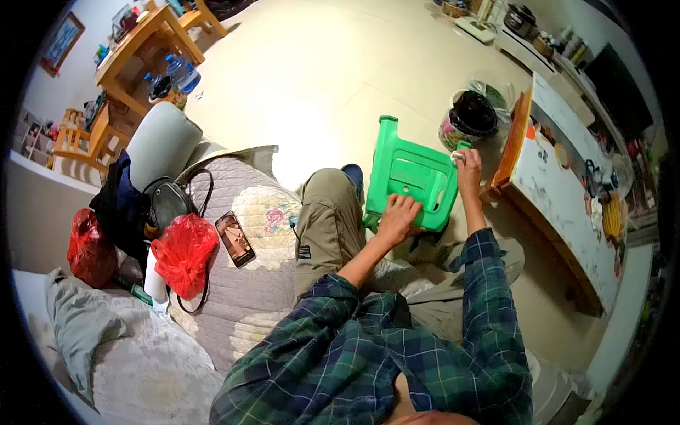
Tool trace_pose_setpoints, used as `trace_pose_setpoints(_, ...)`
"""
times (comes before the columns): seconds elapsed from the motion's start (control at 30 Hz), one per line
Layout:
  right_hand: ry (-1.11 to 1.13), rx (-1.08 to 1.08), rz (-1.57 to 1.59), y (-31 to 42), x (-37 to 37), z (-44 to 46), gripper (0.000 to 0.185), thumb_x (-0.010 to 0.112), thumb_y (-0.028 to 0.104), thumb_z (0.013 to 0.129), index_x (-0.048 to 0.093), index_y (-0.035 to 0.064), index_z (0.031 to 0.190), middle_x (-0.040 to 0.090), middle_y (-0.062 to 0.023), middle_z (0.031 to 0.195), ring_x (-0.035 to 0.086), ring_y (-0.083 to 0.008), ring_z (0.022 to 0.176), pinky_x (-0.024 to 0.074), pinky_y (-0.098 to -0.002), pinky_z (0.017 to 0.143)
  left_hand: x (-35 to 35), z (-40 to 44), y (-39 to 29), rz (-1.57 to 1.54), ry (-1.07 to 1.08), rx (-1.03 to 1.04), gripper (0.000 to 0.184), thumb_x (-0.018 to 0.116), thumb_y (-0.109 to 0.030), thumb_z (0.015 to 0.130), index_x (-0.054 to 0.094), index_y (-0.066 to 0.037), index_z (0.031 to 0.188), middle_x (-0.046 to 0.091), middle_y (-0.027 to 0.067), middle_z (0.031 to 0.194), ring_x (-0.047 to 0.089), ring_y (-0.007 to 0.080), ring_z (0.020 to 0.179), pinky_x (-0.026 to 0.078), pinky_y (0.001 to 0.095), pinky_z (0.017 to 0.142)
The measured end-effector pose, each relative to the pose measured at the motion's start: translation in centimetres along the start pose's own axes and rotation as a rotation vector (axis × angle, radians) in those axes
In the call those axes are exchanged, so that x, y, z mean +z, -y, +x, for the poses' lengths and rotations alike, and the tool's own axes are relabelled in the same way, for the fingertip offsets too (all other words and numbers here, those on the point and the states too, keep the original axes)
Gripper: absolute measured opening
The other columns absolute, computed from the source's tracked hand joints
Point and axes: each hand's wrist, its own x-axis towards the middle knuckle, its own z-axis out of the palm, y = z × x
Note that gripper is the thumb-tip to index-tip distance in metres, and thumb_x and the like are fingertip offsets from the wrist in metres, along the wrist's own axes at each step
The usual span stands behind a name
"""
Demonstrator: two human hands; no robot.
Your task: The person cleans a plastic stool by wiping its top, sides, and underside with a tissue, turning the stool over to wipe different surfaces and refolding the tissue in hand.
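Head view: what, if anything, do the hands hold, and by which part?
Right hand holds a white wad; gripped part too small to tell. Left hand touches the green stool at its near edge; grip unclear.

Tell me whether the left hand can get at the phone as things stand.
Probably yes: the phone lies uncovered on the quilted cover. The left hand, resting on the green stool, would likely have to reach across the trouser leg.

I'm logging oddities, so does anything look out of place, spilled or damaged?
The green stool under the left hand looks tipped, its legs apparently pointing forward rather than down. No spill or damage stands out.
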Motion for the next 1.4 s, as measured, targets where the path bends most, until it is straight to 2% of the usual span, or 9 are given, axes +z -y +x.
trace_pose_setpoints(0.1, -0.113, -0.01, -0.048, -1.8, -2.5, -1.5, 0.016, 0.061, 0.004, 0.082, 0.059, -0.0015, 0.097, 0.053, -0.0124, 0.099, 0.059, -0.0215, 0.084, 0.0517, -0.0294, 0.071, 1.0, 0.2, -1.5, 0.102, -0.145, 0.032, 0.058, 0.074, -0.041, 0.067, 0.052, -0.01, 0.11, 0.051, 0.014, 0.102, 0.046, 0.0305, 0.101, 0.029, 0.0481, 0.096)
trace_pose_setpoints(0.3, -0.123, 0.188, 0.12, 4.4, -0.1, -14.1, 0.013, 0.064, 0.013, 0.08, 0.062, 0.003, 0.089, 0.052, -0.0101, 0.087, 0.056, -0.0247, 0.08, 0.0446, -0.0345, 0.073, -1.4, -0.8, -1.4, 0.116, -0.096, 0.019, 0.062, 0.078, -0.041, 0.062, 0.055, -0.008, 0.108, 0.052, 0.0101, 0.093, 0.049, 0.0276, 0.093, 0.032, 0.0435, 0.089)
trace_pose_setpoints(0.47, -0.02, 0.526, 0.456, 3.5, 0.2, -22.5, 0.013, 0.063, 0.015, 0.087, 0.059, 0.0032, 0.092, 0.054, -0.002, 0.083, 0.05, -0.0115, 0.073, 0.0415, -0.0286, 0.066, -0.6, 0.8, -0.6, 0.125, 0.066, 0.039, 0.068, 0.068, -0.05, 0.072, 0.052, -0.004, 0.12, 0.056, 0.0161, 0.112, 0.05, 0.0304, 0.109, 0.022, 0.0546, 0.101)
trace_pose_setpoints(0.57, -0.323, 0.681, 0.774, 2.6, -2.4, -21.6, 0.012, 0.059, 0.016, 0.091, 0.057, 0.006, 0.097, 0.056, 0.0007, 0.087, 0.05, -0.0091, 0.075, 0.0401, -0.0265, 0.067, 0.7, 5.2, -4.1, -0.187, 0.058, -0.2, 0.058, 0.049, -0.048, 0.088, 0.051, 0.0, 0.121, 0.062, 0.0242, 0.104, 0.058, 0.0398, 0.101, 0.032, 0.0549, 0.096)
trace_pose_setpoints(0.7, -0.418, 0.869, 1.071, 0.7, -4.1, -22.6, 0.013, 0.055, 0.012, 0.092, 0.055, 0.0071, 0.103, 0.056, 0.0016, 0.089, 0.05, -0.009, 0.072, 0.0398, -0.0247, 0.06, 2.0, 8.3, -6.0, -0.427, 0.0, -0.48, 0.051, 0.044, -0.04, 0.092, 0.05, 0.0, 0.121, 0.063, 0.0252, 0.099, 0.059, 0.0419, 0.097, 0.04, 0.048, 0.092)
trace_pose_setpoints(0.8, -0.375, 0.819, 1.152, -0.2, -4.3, -22.6, 0.015, 0.055, 0.011, 0.091, 0.054, 0.0091, 0.106, 0.056, 0.002, 0.087, 0.05, -0.0089, 0.072, 0.04, -0.0243, 0.057, -2.4, 8.8, -5.0, -0.453, -0.306, -0.504, 0.044, 0.04, -0.035, 0.093, 0.052, -0.001, 0.118, 0.061, 0.0273, 0.102, 0.057, 0.0418, 0.099, 0.043, 0.0471, 0.086)
trace_pose_setpoints(0.97, -0.335, 0.697, 1.287, 0.3, -3.8, -22.2, 0.021, 0.054, 0.007, 0.09, 0.051, 0.0113, 0.111, 0.056, 0.0015, 0.092, 0.053, -0.012, 0.079, 0.0433, -0.0271, 0.07, -6.0, 7.2, 3.8, -1.019, -0.539, -0.557, 0.035, 0.043, -0.029, 0.096, 0.06, 0.002, 0.094, 0.054, 0.0041, 0.078, 0.046, 0.0128, 0.071, 0.04, 0.03, 0.065)
trace_pose_setpoints(1.23, -0.344, 0.555, 1.362, 1.2, -4.7, -21.8, 0.022, 0.058, 0.005, 0.087, 0.051, 0.009, 0.108, 0.057, -0.0025, 0.096, 0.056, -0.0155, 0.085, 0.0478, -0.0305, 0.074, 2.0, 1.8, 6.3, -1.104, -0.558, -0.93, 0.043, 0.042, -0.035, 0.095, 0.064, -0.001, 0.106, 0.063, 0.0099, 0.093, 0.054, 0.0179, 0.081, 0.043, 0.0309, 0.076)
trace_pose_setpoints(1.4, -0.248, 0.559, 1.273, 6.2, -3.7, -18.6, 0.026, 0.056, 0.002, 0.088, 0.052, 0.0064, 0.113, 0.057, -0.0061, 0.104, 0.056, -0.0183, 0.095, 0.0479, -0.0348, 0.086, 4.7, 1.7, 9.7, -0.927, -0.559, -0.808, 0.044, 0.042, -0.04, 0.094, 0.065, -0.004, 0.102, 0.063, 0.0117, 0.088, 0.056, 0.0207, 0.069, 0.045, 0.0323, 0.068)
